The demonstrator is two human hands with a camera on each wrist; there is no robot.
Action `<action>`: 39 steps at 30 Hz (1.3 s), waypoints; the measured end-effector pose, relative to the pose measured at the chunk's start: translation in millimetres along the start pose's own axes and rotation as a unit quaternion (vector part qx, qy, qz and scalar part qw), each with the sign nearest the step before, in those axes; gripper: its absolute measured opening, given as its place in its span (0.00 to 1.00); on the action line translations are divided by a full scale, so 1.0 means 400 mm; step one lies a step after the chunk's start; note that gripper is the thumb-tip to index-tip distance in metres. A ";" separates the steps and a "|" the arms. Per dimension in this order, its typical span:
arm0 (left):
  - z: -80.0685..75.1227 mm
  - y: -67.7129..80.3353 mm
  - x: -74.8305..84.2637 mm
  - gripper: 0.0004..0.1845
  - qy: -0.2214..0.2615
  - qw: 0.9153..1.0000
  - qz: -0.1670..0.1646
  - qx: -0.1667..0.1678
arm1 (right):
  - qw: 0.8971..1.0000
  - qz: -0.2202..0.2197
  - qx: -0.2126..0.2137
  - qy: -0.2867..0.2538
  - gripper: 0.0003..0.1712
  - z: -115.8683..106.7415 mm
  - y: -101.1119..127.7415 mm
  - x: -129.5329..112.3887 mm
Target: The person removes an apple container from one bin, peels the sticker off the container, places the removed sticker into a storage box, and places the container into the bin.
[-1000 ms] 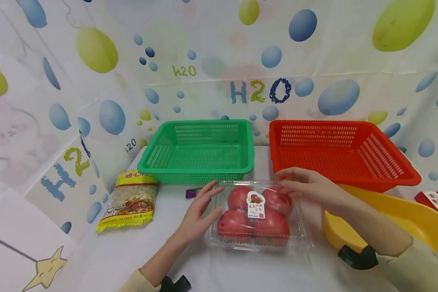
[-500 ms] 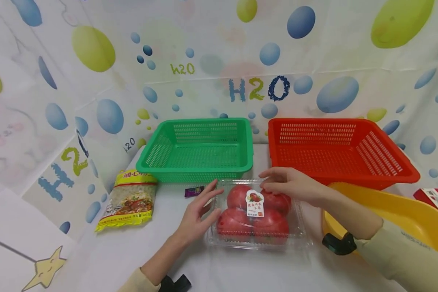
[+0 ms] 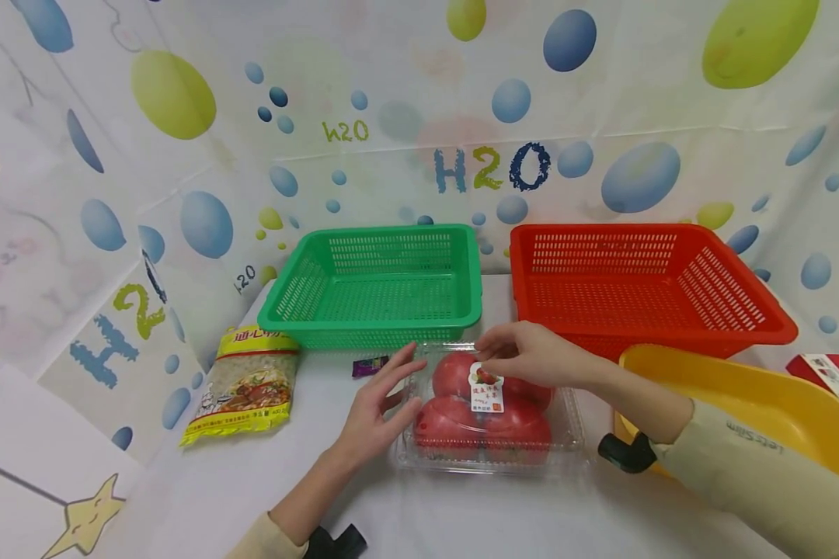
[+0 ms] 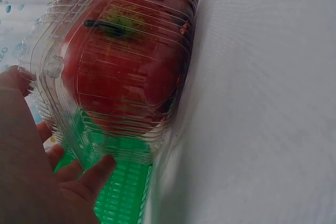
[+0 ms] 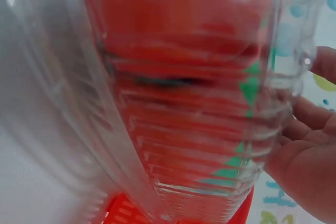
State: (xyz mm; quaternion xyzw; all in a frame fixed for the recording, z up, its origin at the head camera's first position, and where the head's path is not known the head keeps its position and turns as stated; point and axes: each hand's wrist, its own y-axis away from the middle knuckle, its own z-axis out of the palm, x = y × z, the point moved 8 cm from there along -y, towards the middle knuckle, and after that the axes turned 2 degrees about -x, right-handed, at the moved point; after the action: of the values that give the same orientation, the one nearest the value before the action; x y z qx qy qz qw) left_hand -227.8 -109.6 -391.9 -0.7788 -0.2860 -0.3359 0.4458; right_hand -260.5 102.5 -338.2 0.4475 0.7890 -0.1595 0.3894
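Observation:
A clear plastic clamshell box (image 3: pixel 565 423) of large red apples (image 3: pixel 447 423) lies in the middle of the white table in the head view. A white sticker (image 3: pixel 487 394) marks its lid. My left hand (image 3: pixel 374 423) is at the box's left side, fingers spread and the tips right at the plastic edge. Over the back part of the lid reaches my right hand (image 3: pixel 534 355), its fingers slightly bent and its thumb close to the sticker's top. An apple with a dark stem (image 4: pixel 121 61) shows through the ribbed wall in the left wrist view.
Behind the box stand a green basket (image 3: pixel 370 340) and a red basket (image 3: pixel 643 341). A yellow tub (image 3: pixel 762 388) is at the right, beside a red-and-white box (image 3: pixel 828 380). A yellow food bag (image 3: pixel 248 380) and a small purple packet (image 3: pixel 369 366) lie left.
My right hand has moved left across the lid, from the box's right back corner to near the sticker. The left hand keeps its place beside the box.

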 end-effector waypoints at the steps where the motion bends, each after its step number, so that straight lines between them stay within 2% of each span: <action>1: 0.000 0.000 -0.001 0.24 0.001 1.000 -0.001 0.000 | 1.000 -0.001 -0.001 0.005 0.21 0.001 -0.002 -0.001; 5: -0.003 0.001 -0.003 0.24 0.002 1.000 -0.002 0.001 | 1.000 0.000 -0.009 0.020 0.19 0.004 -0.012 -0.004; 11: -0.004 0.003 0.000 0.24 0.000 1.000 -0.004 -0.001 | 0.999 0.014 -0.019 0.042 0.11 0.014 -0.025 0.000; 21: -0.003 0.005 0.005 0.25 0.002 1.000 -0.003 0.004 | 0.998 0.011 0.004 0.059 0.03 0.013 -0.027 -0.010; 39: 0.003 -0.005 0.002 0.26 0.008 1.000 -0.021 0.007 | 0.998 0.006 0.011 0.055 0.02 0.002 -0.029 0.010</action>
State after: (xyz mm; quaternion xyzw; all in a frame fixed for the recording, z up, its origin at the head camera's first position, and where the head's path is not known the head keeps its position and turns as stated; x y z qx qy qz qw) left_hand -228.6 -107.7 -390.7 -0.7668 -0.3014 -0.3495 0.4462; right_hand -271.0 98.0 -342.8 0.4651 0.8047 -0.1409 0.3411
